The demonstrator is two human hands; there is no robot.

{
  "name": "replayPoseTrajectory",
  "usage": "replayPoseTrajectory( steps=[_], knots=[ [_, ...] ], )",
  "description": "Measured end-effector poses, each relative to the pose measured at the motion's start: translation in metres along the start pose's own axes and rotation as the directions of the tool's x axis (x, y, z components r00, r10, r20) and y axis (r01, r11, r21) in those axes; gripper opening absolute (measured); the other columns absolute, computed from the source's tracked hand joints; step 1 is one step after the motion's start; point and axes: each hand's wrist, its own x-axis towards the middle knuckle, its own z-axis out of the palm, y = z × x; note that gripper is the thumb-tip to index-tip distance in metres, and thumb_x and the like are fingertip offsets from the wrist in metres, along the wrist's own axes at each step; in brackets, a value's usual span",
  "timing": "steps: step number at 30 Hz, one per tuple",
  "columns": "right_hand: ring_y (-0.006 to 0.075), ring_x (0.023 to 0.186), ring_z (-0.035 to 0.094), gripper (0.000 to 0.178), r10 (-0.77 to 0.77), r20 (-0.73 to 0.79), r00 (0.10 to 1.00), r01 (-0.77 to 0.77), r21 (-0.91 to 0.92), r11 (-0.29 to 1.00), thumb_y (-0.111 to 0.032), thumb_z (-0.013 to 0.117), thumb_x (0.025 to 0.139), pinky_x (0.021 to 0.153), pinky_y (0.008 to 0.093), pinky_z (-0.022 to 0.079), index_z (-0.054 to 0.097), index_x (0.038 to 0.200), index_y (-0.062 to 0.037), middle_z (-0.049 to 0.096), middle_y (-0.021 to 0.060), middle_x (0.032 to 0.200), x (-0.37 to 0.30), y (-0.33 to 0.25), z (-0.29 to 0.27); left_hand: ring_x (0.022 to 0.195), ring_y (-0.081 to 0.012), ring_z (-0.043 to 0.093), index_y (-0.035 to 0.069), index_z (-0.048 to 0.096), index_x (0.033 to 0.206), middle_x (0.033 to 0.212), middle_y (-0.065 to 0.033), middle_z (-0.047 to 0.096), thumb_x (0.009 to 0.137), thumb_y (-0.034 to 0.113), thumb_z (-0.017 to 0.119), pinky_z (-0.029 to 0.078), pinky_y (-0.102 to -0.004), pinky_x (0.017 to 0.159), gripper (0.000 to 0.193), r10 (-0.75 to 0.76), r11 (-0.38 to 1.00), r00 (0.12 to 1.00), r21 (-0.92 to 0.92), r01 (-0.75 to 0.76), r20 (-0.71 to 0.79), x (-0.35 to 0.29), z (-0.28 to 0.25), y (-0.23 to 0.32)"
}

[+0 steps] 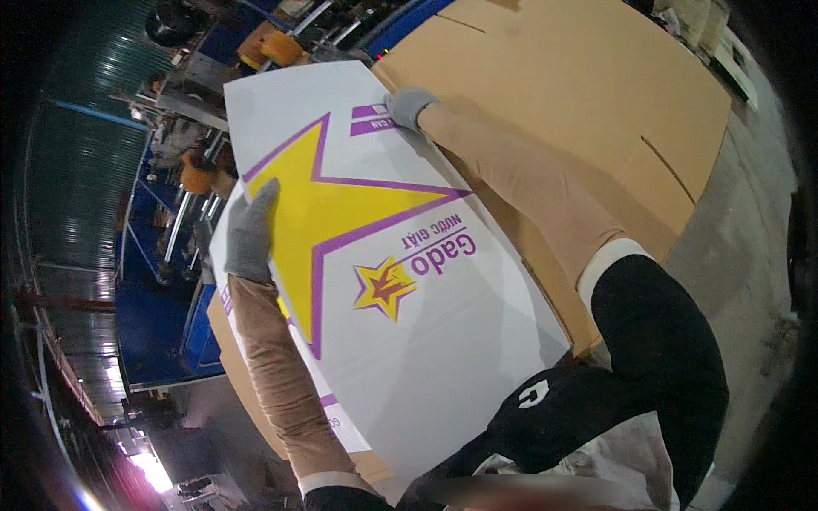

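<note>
A large white cardboard sheet (443, 341), printed with a yellow star edged in purple and purple lettering, lies slanted in front of me. My left hand (252, 234), in a grey glove, grips its left edge; the thumb rests on the printed face and the other fingers are mostly hidden. On the far right edge, my right hand (412, 109), also gloved in grey, is closed around the board, fingertips partly out of sight. Beneath its left side shows another white printed sheet (349, 430). Tan sleeve covers run along both forearms.
Wide brown cardboard sheets (562, 77) with slots lie under and to the right of the white one. Machinery with metal rods and orange rollers (198, 173) stands at the far left. Blue machine panels (158, 328) are beside it, and grey floor (737, 221) shows at right.
</note>
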Motion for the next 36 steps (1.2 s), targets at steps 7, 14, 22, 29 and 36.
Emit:
replayPoseTrajectory(
  steps=[7, 14, 22, 29, 36],
  knots=[
    [0.0376, 0.091, 0.065, 0.035, 0.062, 0.079, 0.995, -0.078, 0.217, 0.973, -0.031, 0.045, 0.088, 0.078, 0.0453, 0.052, 0.067, 0.093, -0.0040, 0.065, 0.0247, 0.101, -0.008, 0.005, -0.024, 0.084, -0.0197, 0.067, -0.002, 0.059, 0.113, 0.102, -0.0107, 0.067, 0.092, 0.028, 0.058, 0.055, -0.0295, 0.070, 0.036, -0.255, 0.936, 0.965, -0.267, 0.230, -0.064, -0.008, 0.018, -0.064],
    [0.0395, 0.071, 0.066, 0.044, -0.294, 0.235, 0.926, 0.267, 0.141, 0.953, -0.037, 0.042, 0.094, 0.063, 0.0451, 0.053, 0.066, 0.081, -0.0022, 0.067, 0.0226, 0.078, -0.116, 0.027, -0.057, 0.099, -0.0213, 0.063, 0.000, 0.053, 0.124, 0.112, -0.0133, 0.063, 0.093, 0.031, 0.053, 0.052, -0.0306, 0.085, 0.043, -0.325, 0.771, 0.945, -0.574, 0.275, 0.016, -0.092, 0.038, -0.049],
    [0.0356, 0.079, 0.067, 0.060, -0.102, 0.491, 0.865, -0.087, 0.347, 0.934, -0.048, 0.037, 0.095, 0.071, 0.0414, 0.052, 0.065, 0.083, 0.0033, 0.066, 0.0222, 0.078, -0.217, 0.015, -0.084, 0.093, -0.0191, 0.065, -0.001, 0.055, 0.119, 0.109, -0.0123, 0.064, 0.089, 0.025, 0.061, 0.055, -0.0295, 0.080, 0.040, -0.407, 0.848, 0.910, -0.337, 0.410, 0.084, -0.104, 0.040, 0.011],
    [0.0366, 0.088, 0.064, 0.060, 0.099, 0.388, 0.916, -0.275, 0.429, 0.861, -0.047, 0.033, 0.098, 0.080, 0.0422, 0.049, 0.059, 0.109, 0.0054, 0.065, 0.0250, 0.091, -0.202, -0.006, -0.073, 0.094, -0.0190, 0.065, 0.000, 0.052, 0.124, 0.112, -0.0108, 0.063, 0.091, 0.021, 0.057, 0.054, -0.0306, 0.083, 0.040, -0.344, 0.857, 0.932, -0.368, 0.362, 0.116, -0.099, 0.046, -0.026],
    [0.0373, 0.092, 0.063, 0.042, -0.112, 0.186, 0.976, -0.023, 0.602, 0.798, -0.028, 0.041, 0.097, 0.079, 0.0418, 0.049, 0.056, 0.117, 0.0062, 0.062, 0.0265, 0.106, -0.207, 0.022, -0.043, 0.098, -0.0209, 0.062, -0.003, 0.055, 0.120, 0.111, -0.0164, 0.063, 0.090, 0.030, 0.060, 0.049, -0.0324, 0.085, 0.046, -0.211, 0.945, 0.921, 0.174, 0.278, -0.326, -0.087, 0.072, -0.084]
  ],
)
